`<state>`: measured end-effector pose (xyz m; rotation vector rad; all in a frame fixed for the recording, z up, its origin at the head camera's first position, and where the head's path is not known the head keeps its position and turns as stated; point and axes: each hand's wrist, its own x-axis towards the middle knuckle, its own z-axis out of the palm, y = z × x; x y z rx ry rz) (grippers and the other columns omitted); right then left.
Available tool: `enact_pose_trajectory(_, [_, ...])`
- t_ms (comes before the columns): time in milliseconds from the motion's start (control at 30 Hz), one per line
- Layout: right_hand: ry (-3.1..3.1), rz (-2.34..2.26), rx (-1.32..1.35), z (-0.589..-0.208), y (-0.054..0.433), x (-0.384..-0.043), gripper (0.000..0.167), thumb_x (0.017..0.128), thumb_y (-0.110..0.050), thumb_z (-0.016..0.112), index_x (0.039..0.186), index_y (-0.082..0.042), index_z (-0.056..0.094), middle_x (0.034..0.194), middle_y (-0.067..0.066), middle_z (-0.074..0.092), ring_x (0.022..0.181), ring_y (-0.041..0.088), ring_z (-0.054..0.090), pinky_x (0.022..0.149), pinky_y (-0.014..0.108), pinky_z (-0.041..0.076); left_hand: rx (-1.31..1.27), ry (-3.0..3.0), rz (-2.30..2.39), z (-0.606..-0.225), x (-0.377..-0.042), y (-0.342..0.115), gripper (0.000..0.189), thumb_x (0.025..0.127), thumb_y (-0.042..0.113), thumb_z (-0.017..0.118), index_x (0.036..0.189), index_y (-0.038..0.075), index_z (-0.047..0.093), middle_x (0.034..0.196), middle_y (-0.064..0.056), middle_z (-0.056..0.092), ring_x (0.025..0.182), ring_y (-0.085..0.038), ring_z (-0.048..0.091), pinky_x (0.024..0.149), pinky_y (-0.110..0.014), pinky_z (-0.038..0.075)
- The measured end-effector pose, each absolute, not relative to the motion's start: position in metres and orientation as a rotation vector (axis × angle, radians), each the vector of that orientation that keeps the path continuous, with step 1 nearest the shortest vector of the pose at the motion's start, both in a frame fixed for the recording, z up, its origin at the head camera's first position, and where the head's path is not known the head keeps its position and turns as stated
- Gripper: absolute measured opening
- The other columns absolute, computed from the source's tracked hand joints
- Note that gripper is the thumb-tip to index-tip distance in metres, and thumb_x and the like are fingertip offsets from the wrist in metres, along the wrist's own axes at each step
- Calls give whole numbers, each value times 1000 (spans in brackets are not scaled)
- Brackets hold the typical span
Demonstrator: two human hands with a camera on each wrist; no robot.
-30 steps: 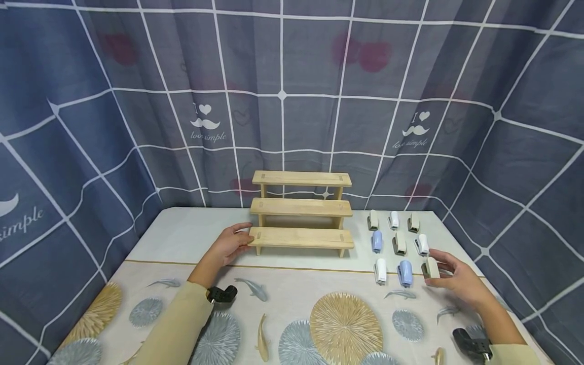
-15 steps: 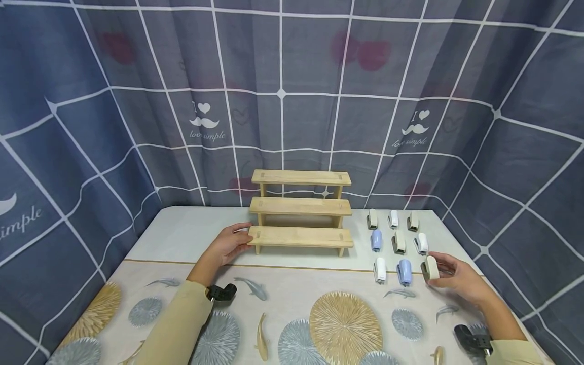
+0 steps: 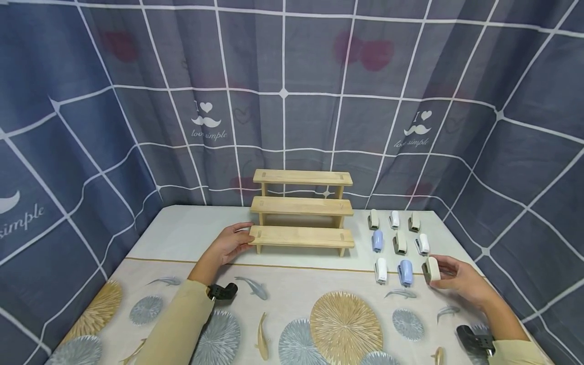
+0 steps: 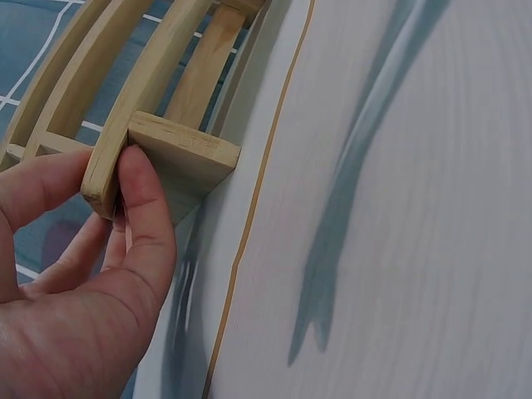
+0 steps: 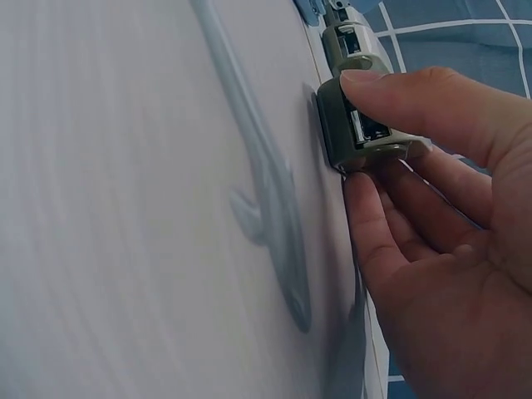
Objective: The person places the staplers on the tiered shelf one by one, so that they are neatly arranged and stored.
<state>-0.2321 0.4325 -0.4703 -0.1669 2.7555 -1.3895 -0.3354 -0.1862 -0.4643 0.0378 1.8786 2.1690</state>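
A three-tier wooden step stand (image 3: pixel 301 235) stands at the back middle of the table in the head view. My left hand (image 3: pixel 230 245) pinches the left end of its lowest board (image 4: pixel 108 179), thumb on one face and fingers on the other in the left wrist view. At the right, my right hand (image 3: pixel 461 276) holds a cream mini stapler (image 3: pixel 431 269) between thumb and fingers. In the right wrist view the stapler's grey-green base (image 5: pixel 337 125) faces the camera, and the thumb lies across it. The stapler is close over the tablecloth, at the front right of several others.
Several more mini staplers stand in rows right of the stand, among them a blue one (image 3: pixel 404 272), a white one (image 3: pixel 380 270) and a cream one (image 3: pixel 400 243). A patterned tablecloth (image 3: pixel 292 299) covers the table; a checked curtain (image 3: pixel 310 121) encloses its back and sides.
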Motion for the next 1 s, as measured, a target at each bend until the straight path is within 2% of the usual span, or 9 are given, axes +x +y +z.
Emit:
enact_pose_trajectory(300, [2766, -1405, -123, -473, 430, -231, 82, 78, -5, 86, 142, 21, 41, 139, 43, 50, 96, -16, 56, 82, 12, 55, -1, 1904, 2164, -468, -338, -187, 66, 92, -11, 59, 154, -7, 35, 106, -4, 67, 83, -10, 70, 72, -22, 60])
enact_pose_trajectory(633, [2815, -1354, -73, -469, 420, -230, 83, 80, -11, 87, 143, 18, 41, 135, 40, 55, 93, -14, 56, 80, 15, 56, -19, 1916, 2162, -469, -340, -187, 66, 92, -10, 62, 153, -7, 37, 111, -9, 65, 85, -11, 70, 73, -22, 61])
enact_pose_trajectory(1000, [2767, -1478, -56, -462, 407, -225, 83, 81, -11, 86, 147, 9, 40, 139, 33, 52, 93, -5, 67, 76, 26, 61, -21, 1921, 2156, -468, -339, -187, 66, 92, -10, 63, 153, -6, 38, 108, -7, 65, 84, -10, 70, 72, -20, 60])
